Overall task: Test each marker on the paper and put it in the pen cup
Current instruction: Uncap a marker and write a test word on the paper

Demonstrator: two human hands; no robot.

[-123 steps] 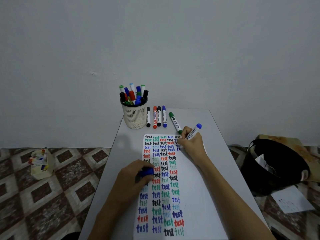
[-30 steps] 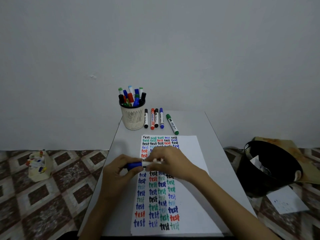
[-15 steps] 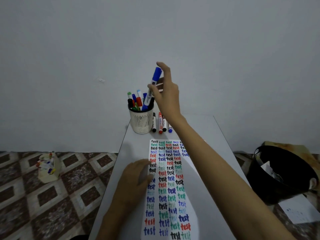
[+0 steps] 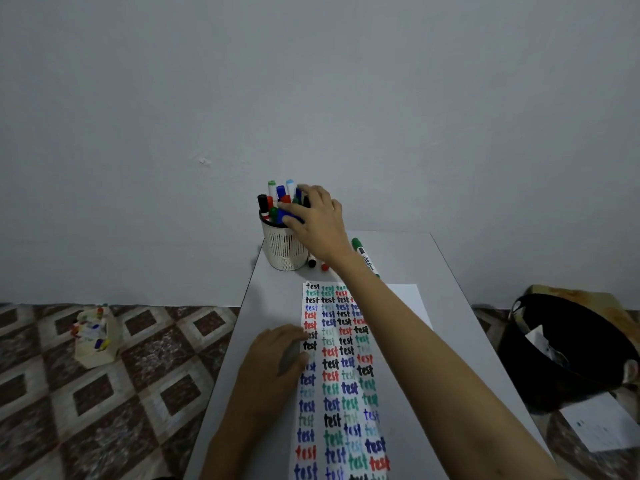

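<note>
Standing against a plain grey wall, one grey desk (image 4: pixel 450 289) carries everything; a patterned tile floor (image 4: pixel 138 393) lies to its left and one black bin (image 4: pixel 571 348) sits on the floor to its right. One white sheet of paper (image 4: pixel 408 299) lies along the desk, its left part filled with four columns of the word "test" in blue, red, green and black. Two bare arms reach in from the near edge.

Pressing flat on the paper's left edge, the left hand (image 4: pixel 277 358) has its grip spread open and holds nothing. At the far left corner the right hand (image 4: pixel 317 223) is over the one white mesh pen cup (image 4: pixel 282 247), fingers curled loosely against the marker tops; whether it grips one of them cannot be told.

About nine markers (image 4: pixel 273 199) stand upright and crowded in the cup, with caps of black, red, green, blue and pale blue. Just right of the cup, on the desk, one green marker (image 4: pixel 363 252) lies in plain sight, and the ends of one black marker (image 4: pixel 312 262) and one red marker (image 4: pixel 325 267) peek out from beneath the right wrist; any further ones are hidden by the arm.

On the floor at left sits one small cream box (image 4: pixel 95 337) with coloured bits in it.
</note>
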